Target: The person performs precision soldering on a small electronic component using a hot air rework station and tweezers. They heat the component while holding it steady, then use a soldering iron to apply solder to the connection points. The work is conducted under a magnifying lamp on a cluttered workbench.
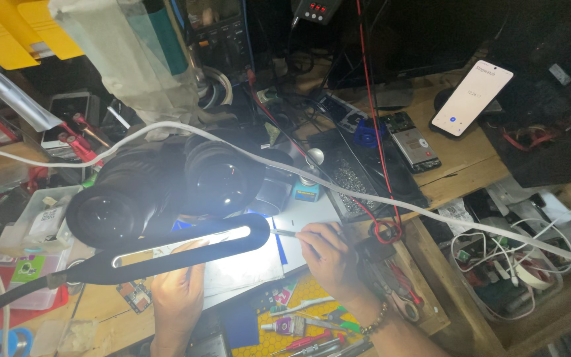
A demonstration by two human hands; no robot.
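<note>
Workbench of bare wood carries the whole setup, crowded with cables and parts. Microscope eyepieces, two large black cups, sit directly above the working area so that the piece beneath can be viewed enlarged. Lamp bar, a black arm with a lit strip, hangs low across the front and throws light down onto the grey work mat. Plastic tub at the right edge of the bench holds coiled white cables, tape rolls and small parts. Black tray behind the mat holds a heap of tiny screws or similar metal bits. White phone leans screen-up at the far right, within easy glance. Left hand lies on the mat under the lamp; whether its fingers grip anything cannot be told. Right hand is closed around a thin metal tool, whose tip points left beneath the eyepieces.
</note>
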